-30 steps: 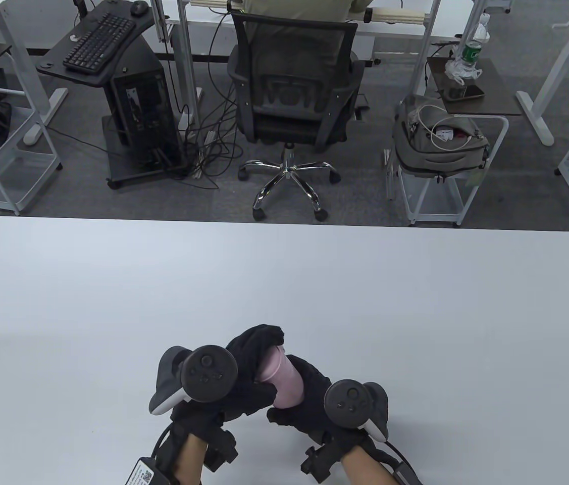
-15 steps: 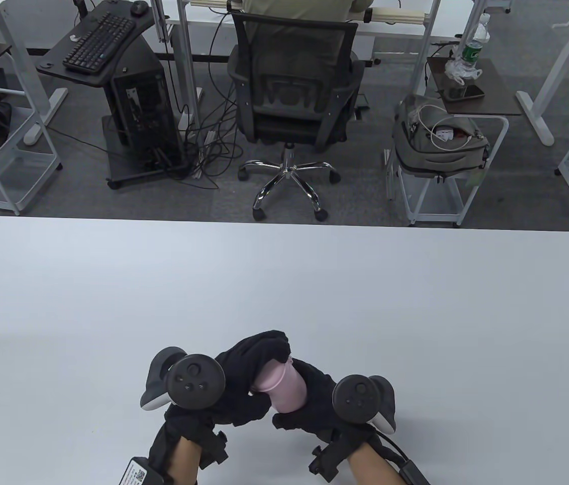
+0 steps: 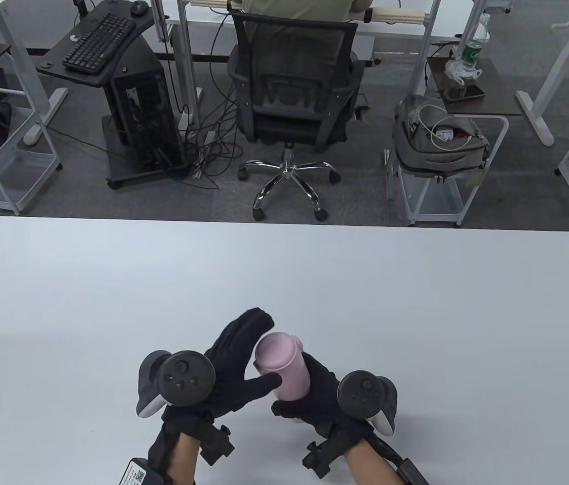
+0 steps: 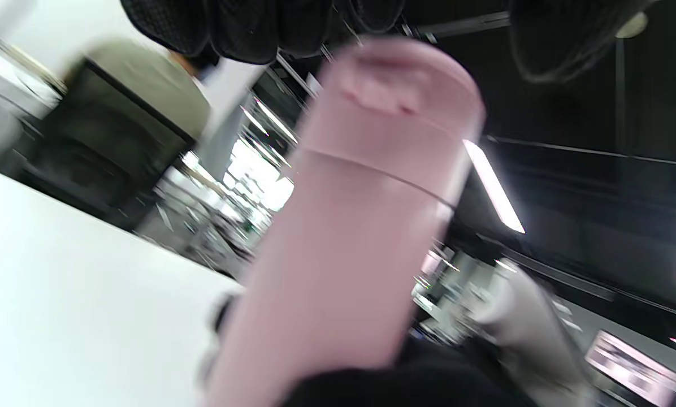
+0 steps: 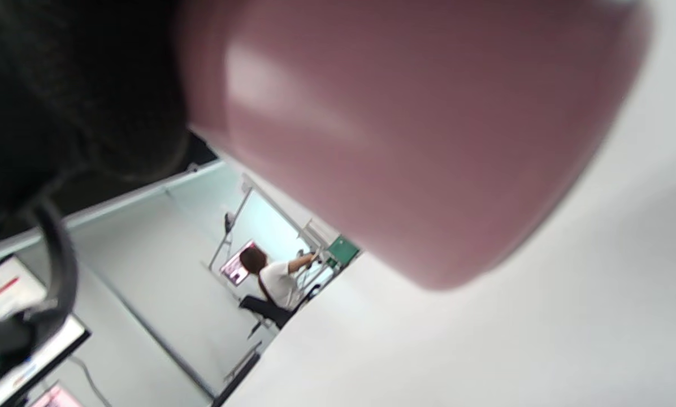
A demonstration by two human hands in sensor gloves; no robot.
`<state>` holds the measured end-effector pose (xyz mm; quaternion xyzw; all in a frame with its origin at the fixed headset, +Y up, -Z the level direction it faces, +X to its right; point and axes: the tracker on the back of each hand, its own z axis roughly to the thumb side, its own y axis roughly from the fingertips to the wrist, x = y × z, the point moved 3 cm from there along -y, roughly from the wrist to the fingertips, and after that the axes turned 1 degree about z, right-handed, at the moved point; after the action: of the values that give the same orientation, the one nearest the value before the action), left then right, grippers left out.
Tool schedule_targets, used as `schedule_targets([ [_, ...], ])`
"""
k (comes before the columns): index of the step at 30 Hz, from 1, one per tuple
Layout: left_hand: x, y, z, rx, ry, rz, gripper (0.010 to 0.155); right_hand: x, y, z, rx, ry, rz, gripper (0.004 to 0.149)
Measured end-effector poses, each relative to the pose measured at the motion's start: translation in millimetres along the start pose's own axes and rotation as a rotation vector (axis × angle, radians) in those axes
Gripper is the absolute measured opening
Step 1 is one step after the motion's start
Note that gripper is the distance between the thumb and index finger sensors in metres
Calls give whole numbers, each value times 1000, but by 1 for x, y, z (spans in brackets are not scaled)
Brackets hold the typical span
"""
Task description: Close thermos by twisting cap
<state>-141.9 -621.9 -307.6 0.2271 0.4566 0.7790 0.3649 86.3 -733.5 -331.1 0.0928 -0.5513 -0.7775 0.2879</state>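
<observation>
Both wrist views blurred; thermos (image 3: pixel 284 366) base hidden.

A blurred pink thermos (image 4: pixel 349 237) fills the middle, its cap (image 4: pixel 394 107) seated on top. Black gloved fingertips (image 4: pixel 247 28) hang just above the cap, the white table (image 4: pixel 61 294) beside the thermos.

Around the pink thermos (image 3: pixel 284 366), the white table (image 3: pixel 415 303) lies bare beyond it and to either side. The left hand (image 3: pixel 236 371) blocks its left flank; the right hand (image 3: pixel 314 399) wraps its lower body.
</observation>
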Motion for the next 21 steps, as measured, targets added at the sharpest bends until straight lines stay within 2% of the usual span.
schedule_targets([
  [2, 5, 2, -8, 85, -103, 85, 91, -11, -8, -6, 46, -7, -75, 119],
  [4, 7, 3, -12, 124, -178, 120, 90, -24, -22, -15, 91, -31, -151, 119],
  [7, 6, 3, -16, 138, -218, 100, 89, -47, -55, -34, 165, -27, -230, 118],
  [10, 4, 3, -19, 153, -222, 98, 89, -74, -95, -67, 281, 30, -327, 117],
  [14, -3, 1, -23, 174, -237, 64, 89, -98, -132, -108, 383, 145, -362, 115],
  [17, -9, -2, -27, 197, -303, 32, 89, -110, -145, -132, 461, 252, -387, 116],
  [21, -17, -5, -30, 218, -363, -16, 88, -113, -148, -155, 553, 238, -422, 117],
])
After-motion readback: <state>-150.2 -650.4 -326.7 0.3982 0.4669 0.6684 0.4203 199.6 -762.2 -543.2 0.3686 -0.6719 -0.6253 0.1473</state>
